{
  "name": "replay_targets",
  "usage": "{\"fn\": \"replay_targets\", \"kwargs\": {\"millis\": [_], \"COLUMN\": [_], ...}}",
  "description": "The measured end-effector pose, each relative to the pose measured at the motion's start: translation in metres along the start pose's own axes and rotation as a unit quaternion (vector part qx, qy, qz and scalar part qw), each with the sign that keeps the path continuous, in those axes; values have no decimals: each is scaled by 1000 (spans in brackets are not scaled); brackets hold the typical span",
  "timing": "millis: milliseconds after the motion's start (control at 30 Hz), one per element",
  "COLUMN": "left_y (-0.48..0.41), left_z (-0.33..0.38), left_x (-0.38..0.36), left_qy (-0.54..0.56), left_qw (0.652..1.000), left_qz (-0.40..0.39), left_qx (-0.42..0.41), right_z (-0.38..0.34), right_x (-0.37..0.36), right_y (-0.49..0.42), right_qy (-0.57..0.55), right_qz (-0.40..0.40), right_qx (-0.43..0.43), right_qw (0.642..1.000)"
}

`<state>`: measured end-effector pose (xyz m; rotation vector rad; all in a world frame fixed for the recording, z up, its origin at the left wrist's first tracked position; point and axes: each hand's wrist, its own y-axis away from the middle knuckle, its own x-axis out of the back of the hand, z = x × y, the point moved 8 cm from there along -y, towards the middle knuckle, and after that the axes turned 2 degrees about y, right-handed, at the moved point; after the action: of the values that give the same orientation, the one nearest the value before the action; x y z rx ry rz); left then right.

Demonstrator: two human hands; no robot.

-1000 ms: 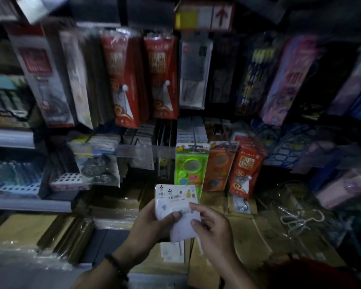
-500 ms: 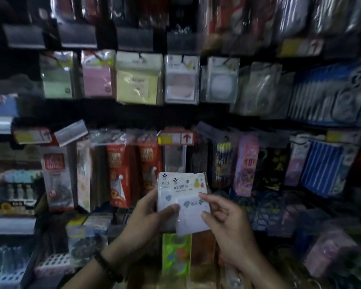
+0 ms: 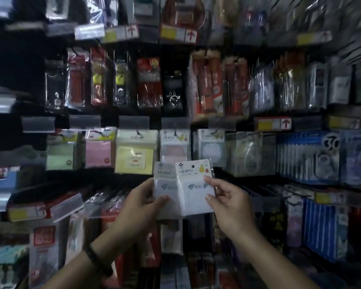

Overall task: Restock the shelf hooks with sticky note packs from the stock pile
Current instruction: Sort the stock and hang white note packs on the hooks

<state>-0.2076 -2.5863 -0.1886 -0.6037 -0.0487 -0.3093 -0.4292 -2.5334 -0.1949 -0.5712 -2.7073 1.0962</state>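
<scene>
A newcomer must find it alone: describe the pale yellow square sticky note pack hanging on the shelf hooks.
On the display wall, find the middle row of pastel packs hanging under clear label holders. Third from its left, between the pink paper pack and the white fruit-printed pack, hangs the pale yellow sticky note pack. It is the row's widest and only yellow one.

We face a hook rack [image 3: 133,122]. Its middle row carries a green sticky note pack [image 3: 59,155], a pink sticky note pack [image 3: 98,152], a yellow sticky note pack [image 3: 134,156], then white sticky note packs [image 3: 174,146], side by side. Red packets [image 3: 149,84] hang above, blue-striped packs [image 3: 296,155] farther right.
</scene>
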Motion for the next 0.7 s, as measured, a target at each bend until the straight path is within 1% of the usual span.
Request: {"fn": "replay_targets", "kwargs": {"millis": [67, 167, 233, 333, 500, 600, 700], "left_y": [-10, -15, -13, -8, -12, -18, -25], "left_z": [3, 5, 10, 20, 27, 34, 36], "left_x": [17, 45, 59, 73, 82, 80, 73], "left_qy": [-46, -52, -61, -95, -108, -117, -113], "left_qw": [998, 992, 987, 975, 976, 976, 979], "left_qz": [47, 112, 143, 177, 159, 142, 120], "left_qx": [-20, -28, -43, -92, -105, -120, -116], "right_z": [-4, -2, -1, -6, -12, -14, -10], "right_x": [-7, -20, -31, -48, -64, -65, -63], "right_y": [-15, -39, -55, -73, -92, -99, -103], "right_qy": [1, 5, 15, 19, 3, 32, 63], "right_qz": [-3, 13, 25, 34, 59, 68, 85], "right_qx": [7, 17, 32, 67, 79, 69, 47], "right_qw": [1000, 1000, 999, 997, 995, 995, 993]}}
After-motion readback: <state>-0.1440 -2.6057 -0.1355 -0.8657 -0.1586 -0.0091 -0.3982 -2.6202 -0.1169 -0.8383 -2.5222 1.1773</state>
